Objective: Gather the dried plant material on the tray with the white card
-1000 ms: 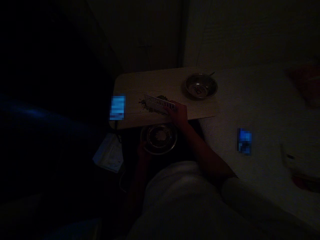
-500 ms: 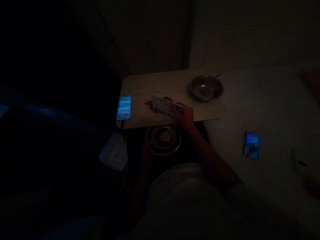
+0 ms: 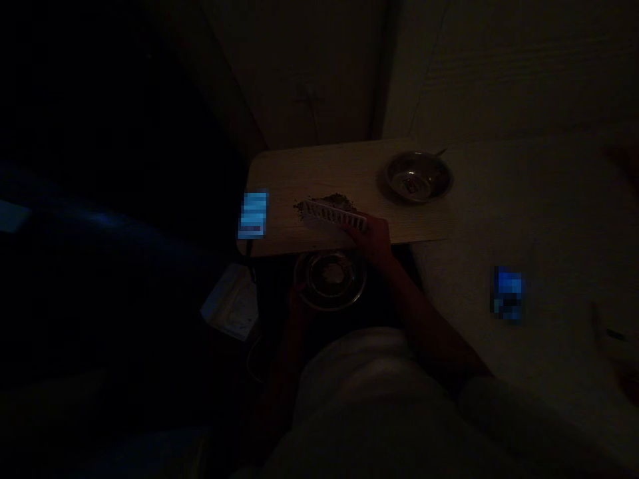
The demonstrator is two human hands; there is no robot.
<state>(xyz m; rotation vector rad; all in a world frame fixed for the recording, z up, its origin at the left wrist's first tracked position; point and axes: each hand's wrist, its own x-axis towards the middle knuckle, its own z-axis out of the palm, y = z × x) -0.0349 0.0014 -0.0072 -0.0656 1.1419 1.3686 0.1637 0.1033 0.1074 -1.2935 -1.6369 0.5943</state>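
The scene is very dark. My right hand is closed round one end of a long white slotted plastic piece. It stands tilted on a small wooden table, against a heap of dark crumbs or flakes. Just below the table's near edge, my left hand grips the left side of a round metal bowl. Something pale shows at the bottom of this bowl, too dim to name. The fingers of my left hand are partly lost in shadow.
Another metal bowl with a handle poking out stands at the table's right end. A blurred, lit rectangle lies at the left end. A pale surface on the right bears a blue-lit object. A whitish box-like thing sits lower left.
The white slotted piece has come slightly nearer the table's front edge and leans over more, showing more of the crumb heap behind it. The whole view has shifted a little.
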